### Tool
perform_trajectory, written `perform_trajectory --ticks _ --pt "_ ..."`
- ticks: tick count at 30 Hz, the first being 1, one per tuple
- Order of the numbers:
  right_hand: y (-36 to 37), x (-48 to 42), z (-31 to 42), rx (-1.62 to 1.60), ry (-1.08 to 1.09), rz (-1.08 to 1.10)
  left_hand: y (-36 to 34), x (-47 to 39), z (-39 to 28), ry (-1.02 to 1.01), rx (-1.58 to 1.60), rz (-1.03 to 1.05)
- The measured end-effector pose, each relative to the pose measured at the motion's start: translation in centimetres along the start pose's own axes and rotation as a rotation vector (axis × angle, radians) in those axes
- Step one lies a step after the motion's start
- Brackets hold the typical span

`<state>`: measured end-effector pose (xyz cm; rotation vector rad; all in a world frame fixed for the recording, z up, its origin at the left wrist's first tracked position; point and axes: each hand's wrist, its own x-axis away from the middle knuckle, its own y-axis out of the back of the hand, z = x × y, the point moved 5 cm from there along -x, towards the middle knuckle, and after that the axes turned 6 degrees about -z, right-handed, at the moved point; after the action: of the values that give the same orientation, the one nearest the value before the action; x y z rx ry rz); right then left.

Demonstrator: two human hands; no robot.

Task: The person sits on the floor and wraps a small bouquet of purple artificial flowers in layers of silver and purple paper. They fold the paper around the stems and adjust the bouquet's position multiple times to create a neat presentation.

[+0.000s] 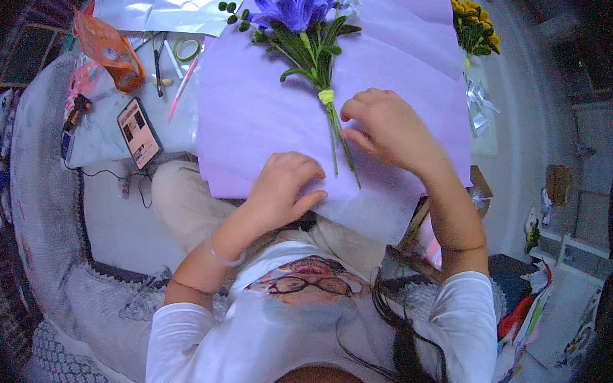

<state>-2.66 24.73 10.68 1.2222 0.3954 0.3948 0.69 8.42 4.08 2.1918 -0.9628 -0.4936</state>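
Note:
A bouquet of chenille-stem flowers (321, 76) lies on a large sheet of lilac wrapping paper (247, 119). It has a blue-purple bloom (295, 7) and dark green leaves, and a yellow-green tie binds its stems (335, 135). My right hand (389, 125) hovers at the right of the stems, fingers curled and thumb apart; whether a fingertip touches them I cannot tell. Over the paper's near edge is my left hand (285, 190), thumb and fingers spread with nothing visible between them. A translucent sheet (373, 214) shows under the lilac paper's near edge.
Left of the paper lie a smartphone (139, 133), a glue gun (77, 111), an orange patterned bag (109, 53), a pink pen (183, 89) and a roll of green tape (187, 50). Silvery film (176, 4) covers the far left. Yellow chenille flowers (474, 25) stand out at far right.

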Motion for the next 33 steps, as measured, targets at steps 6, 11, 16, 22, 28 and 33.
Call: perform_trajectory --ticks 6,11,16,22,28,33 --pt "0.9 6.9 1.1 -0.151 0.003 0.276 -0.3 -1.9 -0.7 -0.216 0.026 -0.322" --pt "-2.6 13.1 3.8 0.318 -0.005 0.331 -1.0 -4.6 1.2 -0.248 -0.025 -0.315" --pt "-3.4 13.8 2.6 0.070 0.180 0.034 -1.0 -4.7 1.5 -0.252 -0.043 -0.315" --pt "-2.4 3.1 0.0 -0.133 0.069 -0.238 0.0 -4.5 2.2 -0.169 0.133 -0.352" --pt "-7.4 0.5 -1.7 0.061 -0.039 -0.239 0.4 -3.8 3.4 -0.077 0.265 -0.347" --pt "-6.1 0.6 1.1 0.143 0.184 -0.401 2.4 1.7 3.8 0.042 0.326 -0.580"
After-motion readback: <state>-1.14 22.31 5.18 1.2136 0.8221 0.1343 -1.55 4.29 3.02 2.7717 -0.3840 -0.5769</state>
